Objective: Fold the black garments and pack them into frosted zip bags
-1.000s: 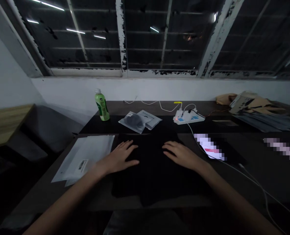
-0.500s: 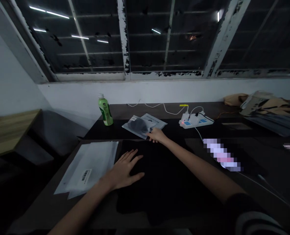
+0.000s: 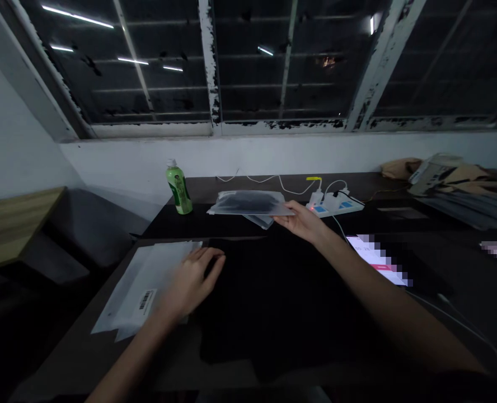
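Note:
My right hand (image 3: 301,221) grips the right end of a frosted plastic zip bag (image 3: 248,202) with something dark inside. The bag is tilted up, seen nearly edge-on. Under it, a second flat plastic packet (image 3: 260,220) lies on the table, mostly hidden. My left hand (image 3: 192,277) hovers around the right edge of some frosted plastic bags (image 3: 135,291), its fingers loosely bent and thumb close to the index finger. I see nothing in it; motion blurs it a little. A black cloth-like sheet (image 3: 265,302) spreads between my arms.
A green bottle (image 3: 179,187) stands at the back left. Behind my right hand sits a white power strip (image 3: 336,207) with plugs and cables. A lit phone (image 3: 376,260) lies to the right. Brown paper and packaging (image 3: 462,179) are piled at the far right.
My right hand has lifted the zip bag off the packet beneath and tilted it, moving slightly right. My left hand has drawn back to the left, its spread fingers now bent.

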Motion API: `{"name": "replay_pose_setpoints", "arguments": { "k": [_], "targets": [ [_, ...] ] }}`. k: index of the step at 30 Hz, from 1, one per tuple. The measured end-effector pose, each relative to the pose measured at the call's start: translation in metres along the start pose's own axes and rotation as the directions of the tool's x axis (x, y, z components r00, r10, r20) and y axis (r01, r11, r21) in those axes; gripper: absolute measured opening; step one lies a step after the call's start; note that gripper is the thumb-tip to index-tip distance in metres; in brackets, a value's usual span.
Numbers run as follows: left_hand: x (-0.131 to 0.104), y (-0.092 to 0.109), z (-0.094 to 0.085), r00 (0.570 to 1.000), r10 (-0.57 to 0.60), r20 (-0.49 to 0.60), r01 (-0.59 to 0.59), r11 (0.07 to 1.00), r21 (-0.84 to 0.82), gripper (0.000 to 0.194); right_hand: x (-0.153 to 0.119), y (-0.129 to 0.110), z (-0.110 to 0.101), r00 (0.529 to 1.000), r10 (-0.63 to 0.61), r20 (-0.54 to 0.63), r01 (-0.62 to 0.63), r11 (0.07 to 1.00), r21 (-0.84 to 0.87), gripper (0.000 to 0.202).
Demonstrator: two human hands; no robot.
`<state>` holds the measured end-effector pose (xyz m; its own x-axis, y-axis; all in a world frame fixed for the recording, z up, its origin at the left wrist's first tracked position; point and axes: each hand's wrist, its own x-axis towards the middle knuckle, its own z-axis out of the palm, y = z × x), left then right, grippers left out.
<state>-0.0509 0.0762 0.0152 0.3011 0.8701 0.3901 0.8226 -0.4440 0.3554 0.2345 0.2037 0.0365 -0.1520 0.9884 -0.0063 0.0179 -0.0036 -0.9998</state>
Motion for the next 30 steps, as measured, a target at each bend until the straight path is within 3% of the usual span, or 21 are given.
{"name": "replay_pose_setpoints", "arguments": {
  "k": [3,5,8,10,12,14,17,19,25,30],
  "targets": [
    [-0.014,0.01,-0.014,0.989,-0.145,-0.011,0.145,0.989,-0.037,0.03,-0.027,0.007,-0.031,0.999,0.026,-0.034,-0.027,0.999,-0.019,0.024],
    [-0.028,0.018,-0.014,0.985,-0.171,0.031,0.173,0.984,-0.038,0.03,-0.048,0.017,-0.046,0.995,0.048,-0.084,-0.056,0.994,-0.098,0.025],
    [-0.049,0.03,-0.001,0.992,-0.093,0.086,0.097,0.994,-0.043,0.022,-0.084,0.031,-0.053,0.98,0.015,-0.2,-0.069,0.961,-0.266,0.013],
    [-0.057,0.036,0.009,0.995,-0.02,0.102,0.022,0.999,-0.026,0.014,-0.112,0.036,-0.044,0.972,-0.121,-0.203,0.017,0.892,-0.451,0.004],
    [-0.059,0.042,0.017,0.993,0.072,0.092,-0.074,0.997,0.019,0.008,-0.139,0.038,-0.024,0.943,-0.332,0.009,0.235,0.648,-0.724,0.008],
    [-0.056,0.046,0.021,0.979,0.184,0.088,-0.19,0.979,0.069,0.011,-0.162,0.039,0.001,0.884,-0.382,0.268,0.431,0.446,-0.785,0.016],
    [-0.047,0.052,0.023,0.94,0.33,0.084,-0.339,0.929,0.15,0.019,-0.181,0.042,0.037,0.833,-0.339,0.437,0.518,0.201,-0.831,0.017],
    [-0.043,0.056,0.023,0.915,0.397,0.076,-0.404,0.892,0.202,0.02,-0.184,0.045,0.054,0.816,-0.31,0.488,0.538,0.099,-0.837,0.017],
    [-0.039,0.061,0.023,0.867,0.495,0.059,-0.494,0.837,0.237,0.029,-0.179,0.055,0.07,0.763,-0.321,0.561,0.585,-0.026,-0.811,0.023],
    [-0.036,0.06,0.012,0.886,0.449,0.117,-0.462,0.876,0.137,0.023,-0.178,0.056,0.062,0.731,-0.398,0.555,0.61,0.015,-0.792,0.026]
  ]
}}
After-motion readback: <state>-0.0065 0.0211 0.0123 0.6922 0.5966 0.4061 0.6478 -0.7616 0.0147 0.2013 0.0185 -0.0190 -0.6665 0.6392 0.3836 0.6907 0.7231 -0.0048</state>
